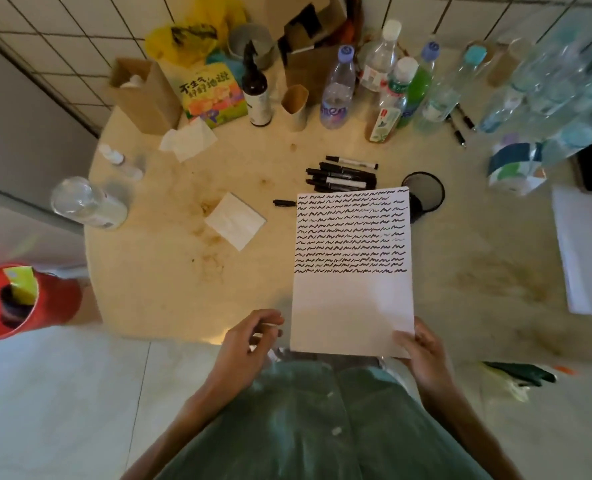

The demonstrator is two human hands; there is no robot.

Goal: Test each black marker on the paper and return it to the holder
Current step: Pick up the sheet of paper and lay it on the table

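At the table's near edge, right hand [422,355] pinches the paper [353,271]; left hand [249,344] hovers loosely curled, holding nothing.

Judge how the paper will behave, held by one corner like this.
The paper looks thin, so it probably flops. The right hand pinches only its near corner, so it may sag. It is likely light and easy to shift.

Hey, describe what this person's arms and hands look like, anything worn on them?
Both forearms are bare, with no sleeves in view. The left hand and right hand wear no gloves, and no rings, watch or bracelets are visible. A green buttoned shirt covers the torso.
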